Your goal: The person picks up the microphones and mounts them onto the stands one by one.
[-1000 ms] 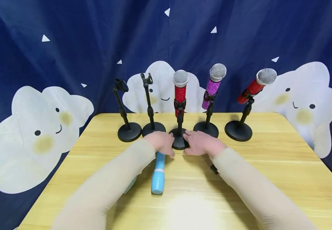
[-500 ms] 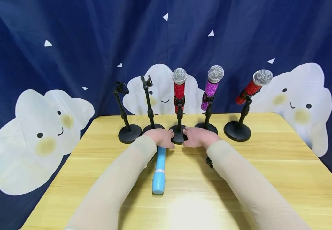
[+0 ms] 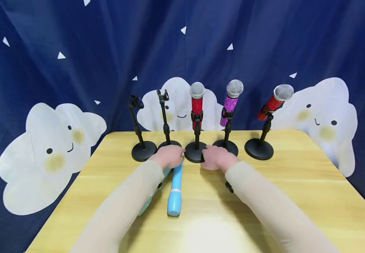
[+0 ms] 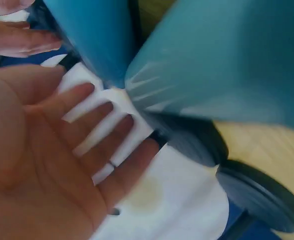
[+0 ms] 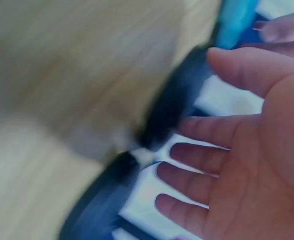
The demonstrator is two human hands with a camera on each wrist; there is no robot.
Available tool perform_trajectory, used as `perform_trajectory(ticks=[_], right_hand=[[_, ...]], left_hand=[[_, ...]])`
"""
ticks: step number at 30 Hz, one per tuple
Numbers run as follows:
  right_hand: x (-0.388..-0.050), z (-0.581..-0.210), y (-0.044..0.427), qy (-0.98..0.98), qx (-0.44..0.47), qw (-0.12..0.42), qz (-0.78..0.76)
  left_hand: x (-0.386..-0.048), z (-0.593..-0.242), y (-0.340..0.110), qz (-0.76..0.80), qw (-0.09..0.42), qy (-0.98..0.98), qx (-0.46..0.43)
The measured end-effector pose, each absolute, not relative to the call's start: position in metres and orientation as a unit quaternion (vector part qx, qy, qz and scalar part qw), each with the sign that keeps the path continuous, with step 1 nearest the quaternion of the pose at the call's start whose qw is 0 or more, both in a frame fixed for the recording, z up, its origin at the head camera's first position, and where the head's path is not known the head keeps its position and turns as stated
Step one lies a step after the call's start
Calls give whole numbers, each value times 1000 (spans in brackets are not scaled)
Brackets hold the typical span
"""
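Observation:
In the head view, a red glitter microphone (image 3: 196, 103) stands in the middle black stand, whose round base (image 3: 194, 156) lies between both hands. My left hand (image 3: 169, 156) is just left of that base, above the handle ends of a light blue microphone (image 3: 174, 202) and a teal microphone (image 3: 145, 205). The left wrist view shows its fingers (image 4: 119, 137) spread and fairly straight, holding nothing. My right hand (image 3: 216, 158) is at the base's right edge. In the right wrist view its thumb and index finger (image 5: 209, 131) reach the base rim, apparently touching; the other fingers are extended.
Two microphone stands with vacant clips, the outer (image 3: 143, 151) and inner (image 3: 166, 128), stand at left. Right of the middle are a purple microphone (image 3: 229, 107) and another red microphone (image 3: 272, 103) on stands. A blue cloud-print curtain (image 3: 264, 42) hangs behind the wooden table (image 3: 296, 182).
My left hand has drawn slightly left, away from the middle base. My right hand stays by its right edge. The head view has tilted up a little; more of the teal microphone shows.

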State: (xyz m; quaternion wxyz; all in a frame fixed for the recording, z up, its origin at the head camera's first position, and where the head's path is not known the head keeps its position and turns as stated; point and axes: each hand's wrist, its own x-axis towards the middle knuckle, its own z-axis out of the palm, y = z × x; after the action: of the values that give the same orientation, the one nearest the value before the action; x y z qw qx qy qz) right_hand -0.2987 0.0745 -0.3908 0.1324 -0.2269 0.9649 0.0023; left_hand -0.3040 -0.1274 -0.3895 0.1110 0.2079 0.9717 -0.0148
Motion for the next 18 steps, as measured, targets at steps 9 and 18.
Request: perform_trajectory(ticks=[9,18], right_hand=[[-266,-397,28,870,-490,-47,-7],[-254,-418,13,836,-548,-25,11]], left_hand=[[-277,-383,-179,-24,127,984,120],[-295,-383,-218,-7,114,990,80]])
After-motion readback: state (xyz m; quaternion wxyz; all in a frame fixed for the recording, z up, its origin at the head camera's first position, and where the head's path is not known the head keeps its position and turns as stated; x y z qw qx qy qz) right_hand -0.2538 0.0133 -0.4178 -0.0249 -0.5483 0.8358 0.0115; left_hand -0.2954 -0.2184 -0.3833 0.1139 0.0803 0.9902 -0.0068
